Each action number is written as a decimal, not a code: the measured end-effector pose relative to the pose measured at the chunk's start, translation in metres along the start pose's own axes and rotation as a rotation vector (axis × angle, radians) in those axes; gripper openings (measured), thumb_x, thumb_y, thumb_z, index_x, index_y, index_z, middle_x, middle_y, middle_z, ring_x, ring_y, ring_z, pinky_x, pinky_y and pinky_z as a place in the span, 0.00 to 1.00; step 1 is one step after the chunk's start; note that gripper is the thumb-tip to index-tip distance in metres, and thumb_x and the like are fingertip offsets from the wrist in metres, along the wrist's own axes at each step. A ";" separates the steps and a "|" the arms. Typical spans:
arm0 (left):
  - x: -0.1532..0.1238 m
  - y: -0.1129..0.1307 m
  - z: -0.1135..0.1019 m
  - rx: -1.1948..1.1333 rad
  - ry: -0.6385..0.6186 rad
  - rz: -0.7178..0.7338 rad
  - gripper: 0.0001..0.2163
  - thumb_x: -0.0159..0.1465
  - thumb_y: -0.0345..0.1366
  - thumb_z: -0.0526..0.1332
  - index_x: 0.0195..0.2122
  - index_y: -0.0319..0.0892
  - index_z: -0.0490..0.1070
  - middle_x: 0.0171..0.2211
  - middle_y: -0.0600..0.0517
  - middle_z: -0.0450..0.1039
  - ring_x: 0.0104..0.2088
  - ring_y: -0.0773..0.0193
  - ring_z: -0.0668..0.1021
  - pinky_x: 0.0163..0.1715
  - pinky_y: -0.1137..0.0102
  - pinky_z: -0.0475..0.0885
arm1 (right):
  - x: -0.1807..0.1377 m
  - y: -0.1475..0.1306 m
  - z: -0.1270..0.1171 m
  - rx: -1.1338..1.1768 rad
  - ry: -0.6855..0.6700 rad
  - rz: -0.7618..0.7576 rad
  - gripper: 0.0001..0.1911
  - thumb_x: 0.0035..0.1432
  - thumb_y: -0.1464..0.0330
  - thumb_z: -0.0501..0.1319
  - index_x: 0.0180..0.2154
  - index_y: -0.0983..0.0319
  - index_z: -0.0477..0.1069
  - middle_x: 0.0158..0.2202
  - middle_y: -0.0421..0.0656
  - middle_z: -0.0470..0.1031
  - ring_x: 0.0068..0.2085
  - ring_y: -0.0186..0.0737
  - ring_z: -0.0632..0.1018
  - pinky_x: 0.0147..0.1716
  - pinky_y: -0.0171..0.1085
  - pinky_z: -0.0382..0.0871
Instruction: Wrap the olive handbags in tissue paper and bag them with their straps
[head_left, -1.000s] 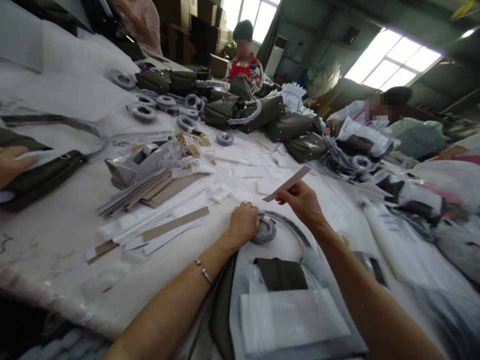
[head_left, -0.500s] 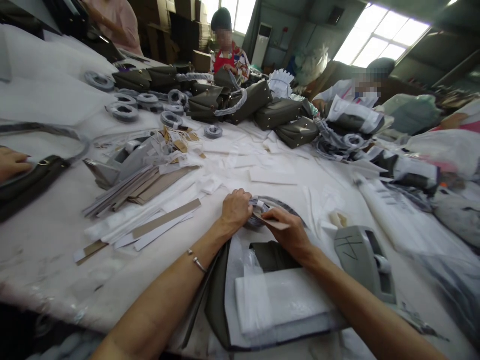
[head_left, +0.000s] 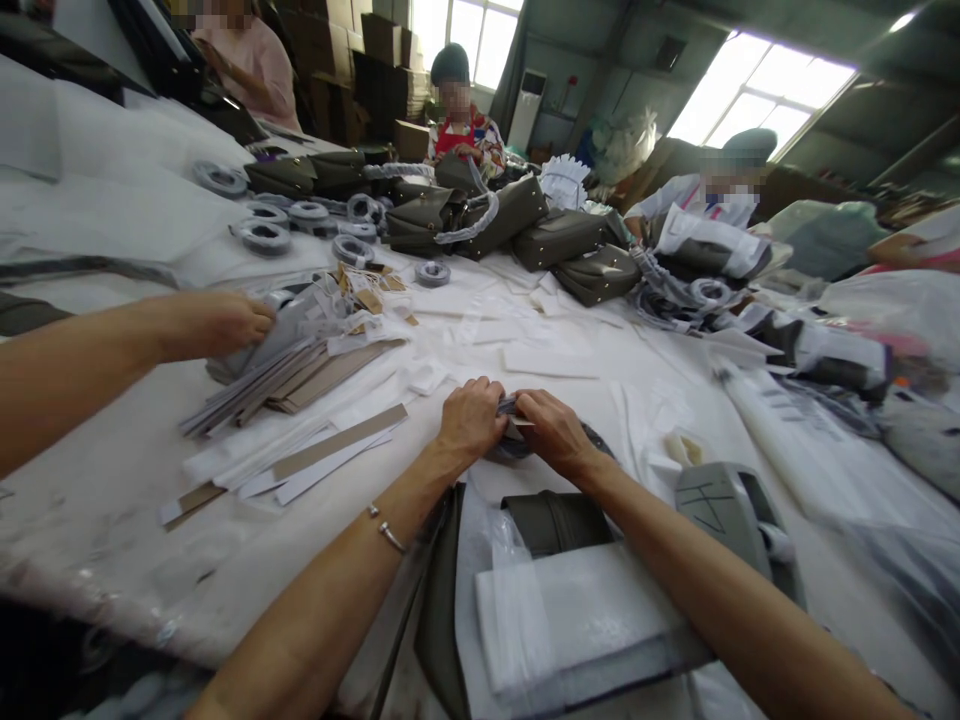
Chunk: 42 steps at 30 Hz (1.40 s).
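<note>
An olive handbag point(head_left: 559, 522) lies before me, partly covered by white wrapping sheet point(head_left: 570, 610). At its far end is a wrapped strap point(head_left: 510, 447) in greyish plastic. My left hand point(head_left: 472, 418) is closed around the left part of this strap. Close beside it, my right hand point(head_left: 553, 430) pinches a small tan cardboard strip point(head_left: 519, 420) against the strap. Its fingers hide most of the strip. The two hands nearly touch.
Cardboard strips point(head_left: 337, 452) and a stack of brown card point(head_left: 300, 385) lie left. A grey tape dispenser point(head_left: 720, 510) stands right. A co-worker's hand point(head_left: 225, 322) reaches in from the left. More handbags point(head_left: 559, 240) and coiled straps point(head_left: 260, 237) lie farther back.
My right hand has moved left and closer to my left hand, bringing the cardboard strip against the strap. The co-worker's hand has reached rightward to the things beside the brown card.
</note>
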<state>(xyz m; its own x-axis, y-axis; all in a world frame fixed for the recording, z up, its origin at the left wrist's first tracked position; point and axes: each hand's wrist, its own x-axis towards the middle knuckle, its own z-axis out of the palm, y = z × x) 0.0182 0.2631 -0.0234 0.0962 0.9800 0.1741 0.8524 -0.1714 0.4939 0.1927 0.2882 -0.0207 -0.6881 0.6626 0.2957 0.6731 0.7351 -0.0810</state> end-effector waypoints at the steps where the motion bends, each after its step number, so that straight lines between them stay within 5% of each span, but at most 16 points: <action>1: 0.002 -0.004 -0.003 -0.083 -0.010 0.013 0.07 0.64 0.37 0.60 0.42 0.43 0.74 0.42 0.48 0.74 0.45 0.57 0.75 0.47 0.67 0.69 | -0.001 0.001 -0.001 0.018 0.015 -0.033 0.07 0.63 0.74 0.54 0.38 0.61 0.70 0.39 0.50 0.77 0.42 0.46 0.76 0.45 0.41 0.70; 8: 0.013 -0.032 -0.009 -0.970 -0.245 -0.259 0.21 0.65 0.53 0.56 0.28 0.39 0.71 0.25 0.54 0.71 0.31 0.63 0.73 0.33 0.72 0.68 | -0.005 0.005 -0.013 0.086 0.191 -0.225 0.18 0.62 0.76 0.52 0.53 0.62 0.67 0.47 0.52 0.76 0.49 0.47 0.75 0.52 0.47 0.70; 15: 0.016 -0.035 0.000 -1.244 -0.476 -0.315 0.24 0.61 0.58 0.60 0.30 0.37 0.70 0.25 0.53 0.71 0.23 0.69 0.71 0.27 0.73 0.68 | -0.002 -0.009 -0.031 0.031 0.206 -0.366 0.25 0.67 0.75 0.51 0.65 0.63 0.59 0.49 0.53 0.76 0.51 0.47 0.75 0.52 0.46 0.70; 20: 0.023 -0.027 -0.004 -1.331 -0.491 -0.293 0.19 0.56 0.50 0.67 0.27 0.36 0.68 0.24 0.53 0.70 0.25 0.69 0.71 0.29 0.73 0.69 | -0.003 -0.012 -0.039 -0.010 0.220 -0.414 0.21 0.68 0.76 0.49 0.60 0.61 0.66 0.50 0.51 0.76 0.52 0.45 0.75 0.52 0.45 0.70; 26: 0.025 -0.017 -0.015 -1.213 -0.474 -0.264 0.17 0.48 0.44 0.72 0.27 0.37 0.69 0.22 0.55 0.69 0.22 0.70 0.69 0.26 0.73 0.67 | -0.002 -0.018 -0.043 -0.041 0.307 -0.486 0.14 0.68 0.75 0.52 0.51 0.63 0.71 0.46 0.50 0.77 0.48 0.46 0.75 0.48 0.45 0.72; 31: 0.023 -0.013 -0.017 -0.917 -0.371 -0.261 0.17 0.52 0.46 0.69 0.23 0.39 0.65 0.19 0.57 0.65 0.20 0.69 0.67 0.23 0.73 0.61 | -0.008 -0.022 -0.044 -0.050 0.310 -0.475 0.11 0.69 0.74 0.53 0.47 0.64 0.73 0.45 0.49 0.78 0.48 0.45 0.75 0.47 0.45 0.72; 36: 0.020 -0.001 -0.019 -0.518 -0.214 -0.234 0.10 0.58 0.34 0.62 0.21 0.39 0.67 0.20 0.54 0.67 0.26 0.64 0.71 0.28 0.71 0.61 | -0.017 -0.022 -0.038 -0.067 0.206 -0.465 0.11 0.69 0.75 0.52 0.42 0.63 0.74 0.41 0.48 0.77 0.45 0.43 0.75 0.45 0.42 0.71; 42: 0.001 0.020 -0.017 -0.178 -0.055 -0.258 0.08 0.65 0.34 0.56 0.37 0.39 0.73 0.34 0.42 0.76 0.39 0.51 0.77 0.38 0.64 0.65 | -0.008 -0.028 -0.044 -0.017 0.018 -0.244 0.11 0.61 0.80 0.57 0.37 0.63 0.76 0.36 0.46 0.77 0.39 0.41 0.74 0.42 0.37 0.69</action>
<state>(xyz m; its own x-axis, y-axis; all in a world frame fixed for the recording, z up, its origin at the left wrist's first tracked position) 0.0266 0.2591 0.0015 -0.0795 0.9966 -0.0199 0.7494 0.0729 0.6581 0.1916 0.2557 0.0212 -0.8262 0.4627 0.3214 0.4920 0.8705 0.0114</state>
